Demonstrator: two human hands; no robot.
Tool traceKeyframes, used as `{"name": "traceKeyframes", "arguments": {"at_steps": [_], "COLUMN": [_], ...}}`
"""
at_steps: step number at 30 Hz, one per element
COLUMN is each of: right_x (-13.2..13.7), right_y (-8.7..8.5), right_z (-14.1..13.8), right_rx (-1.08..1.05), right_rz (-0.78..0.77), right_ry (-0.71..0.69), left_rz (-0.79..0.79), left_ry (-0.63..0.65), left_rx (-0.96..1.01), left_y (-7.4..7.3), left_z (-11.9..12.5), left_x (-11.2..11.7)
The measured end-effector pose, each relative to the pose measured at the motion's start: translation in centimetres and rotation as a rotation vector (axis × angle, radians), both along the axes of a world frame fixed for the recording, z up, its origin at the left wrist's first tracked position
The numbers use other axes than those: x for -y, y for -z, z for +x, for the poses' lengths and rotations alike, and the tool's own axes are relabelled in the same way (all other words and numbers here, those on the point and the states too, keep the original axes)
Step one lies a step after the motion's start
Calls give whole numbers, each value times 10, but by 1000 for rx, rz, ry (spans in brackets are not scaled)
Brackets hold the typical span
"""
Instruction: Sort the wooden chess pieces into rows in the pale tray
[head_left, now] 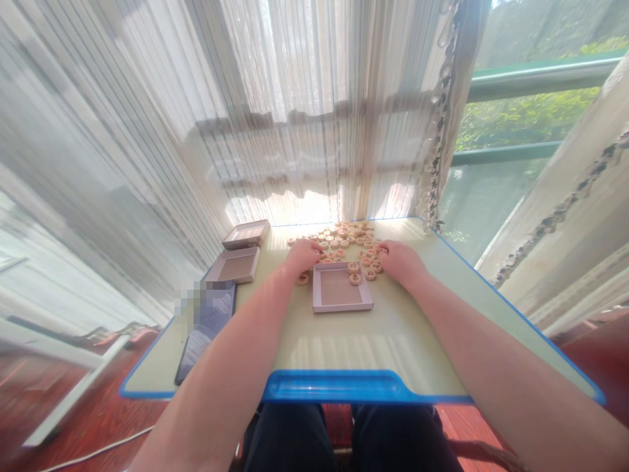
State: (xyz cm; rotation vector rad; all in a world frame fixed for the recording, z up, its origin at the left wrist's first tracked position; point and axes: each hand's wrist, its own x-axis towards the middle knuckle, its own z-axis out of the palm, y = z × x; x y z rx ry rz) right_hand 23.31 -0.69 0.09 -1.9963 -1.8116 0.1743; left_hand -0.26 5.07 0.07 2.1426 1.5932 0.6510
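Observation:
Round wooden xiangqi pieces (343, 244) with red or dark characters lie scattered over the far half of the table. My left hand (303, 254) is at the left of the spread, its fingers curled down against the pieces. A piece (303, 278) lies just below that hand. At the right side of the spread, my right hand (397, 261) has its thumb and fingers drawn together among the pieces. What either set of fingertips grips is hidden or too small to make out. Between my forearms sits a shallow open box (343, 307), with two pieces (354, 279) in its far right corner.
Two more shallow boxes, a grey one (253, 267) and a brownish one (246, 234), stand at the far left. A dark phone or tablet (216, 308) lies at the left edge. The pale table (373, 354) has a blue rim and front tray (337, 387). Curtains (304, 144) hang behind.

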Motion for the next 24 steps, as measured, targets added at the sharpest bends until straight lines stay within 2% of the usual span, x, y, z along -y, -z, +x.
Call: {"name": "traceKeyframes", "arguments": {"at_steps": [12, 19, 24], "right_x": [2, 0, -1], "right_y": [0, 3, 5], "right_z": [4, 2, 3], "right_rx": [49, 0, -2], "right_rz": [40, 78, 79], "right_ry": [-37, -66, -91], "left_rz": [85, 95, 98], "left_ry": [-34, 86, 33], "left_rx": [-67, -191, -166], "left_y": [2, -2, -2], "left_z": [2, 8, 8], "left_x": [1, 6, 7]}}
